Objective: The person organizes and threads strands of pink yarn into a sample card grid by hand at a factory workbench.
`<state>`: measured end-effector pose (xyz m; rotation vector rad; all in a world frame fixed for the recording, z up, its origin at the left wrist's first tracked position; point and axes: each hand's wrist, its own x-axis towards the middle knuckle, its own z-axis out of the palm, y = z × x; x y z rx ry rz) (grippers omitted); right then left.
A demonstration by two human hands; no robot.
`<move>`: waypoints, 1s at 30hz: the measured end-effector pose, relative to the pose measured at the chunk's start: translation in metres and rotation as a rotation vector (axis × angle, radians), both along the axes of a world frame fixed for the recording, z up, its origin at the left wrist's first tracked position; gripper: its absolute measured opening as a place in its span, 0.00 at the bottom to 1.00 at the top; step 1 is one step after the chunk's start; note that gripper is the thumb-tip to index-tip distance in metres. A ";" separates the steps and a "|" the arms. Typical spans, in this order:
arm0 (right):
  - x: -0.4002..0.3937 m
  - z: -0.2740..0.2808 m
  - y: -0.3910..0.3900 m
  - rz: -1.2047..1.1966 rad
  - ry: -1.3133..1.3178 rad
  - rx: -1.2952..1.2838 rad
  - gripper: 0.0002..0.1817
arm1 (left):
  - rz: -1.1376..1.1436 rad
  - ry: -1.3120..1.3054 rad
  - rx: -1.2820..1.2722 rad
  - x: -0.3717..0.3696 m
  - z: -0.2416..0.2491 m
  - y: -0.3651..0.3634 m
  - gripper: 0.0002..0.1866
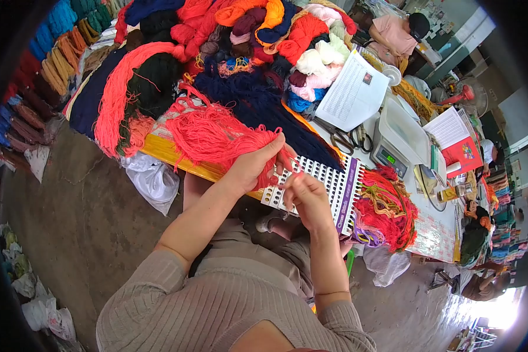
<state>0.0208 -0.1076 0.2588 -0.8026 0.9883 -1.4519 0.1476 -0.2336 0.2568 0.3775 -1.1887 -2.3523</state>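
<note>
The left hand (263,161) was closed around coral yarn (208,132), apparently steadying the bundle beyond it; the right hand (311,200) pinched, any strand indistinct. A perforated card (333,183) lay beside both, seemingly for reach.

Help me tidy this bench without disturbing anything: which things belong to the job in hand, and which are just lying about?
Seemingly in the job:
- coral yarn, gripped by the left hand
- punched card by the right hand, with coloured threads along one edge

Seemingly lying about:
- printed sheet
- scale
- red booklet
</note>
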 end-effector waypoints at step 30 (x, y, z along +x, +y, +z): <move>0.012 -0.005 -0.019 -0.320 0.215 -0.134 0.12 | 0.229 0.055 0.154 -0.006 0.003 0.009 0.17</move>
